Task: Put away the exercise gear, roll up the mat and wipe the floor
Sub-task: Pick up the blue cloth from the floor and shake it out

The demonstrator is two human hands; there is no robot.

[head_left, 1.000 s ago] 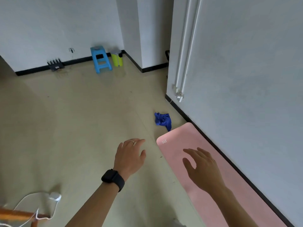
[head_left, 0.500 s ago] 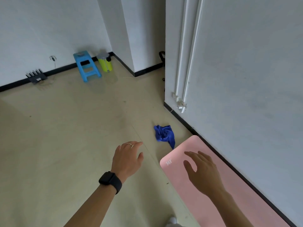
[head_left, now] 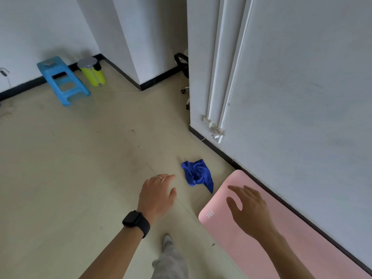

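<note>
A pink exercise mat (head_left: 298, 244) lies flat on the floor along the right wall, its rounded end nearest the middle of the view. A crumpled blue cloth (head_left: 198, 175) lies on the floor just beyond that end. My left hand (head_left: 157, 195), with a ring and a black watch on the wrist, hovers open over the bare floor left of the cloth. My right hand (head_left: 250, 211) is open with fingers spread above the mat's end. Neither hand holds anything.
A blue plastic stool (head_left: 62, 80) and a yellow-green bin (head_left: 92, 71) stand by the far wall. A chair's castors (head_left: 186, 97) show behind the wall corner. White conduits (head_left: 221, 77) run down the right wall. My foot (head_left: 168, 241) is on the beige floor.
The view has moved forward and tilted down; the cloth and the mat's end are now closer. Both hands stay open and have come nearer the cloth and mat.
</note>
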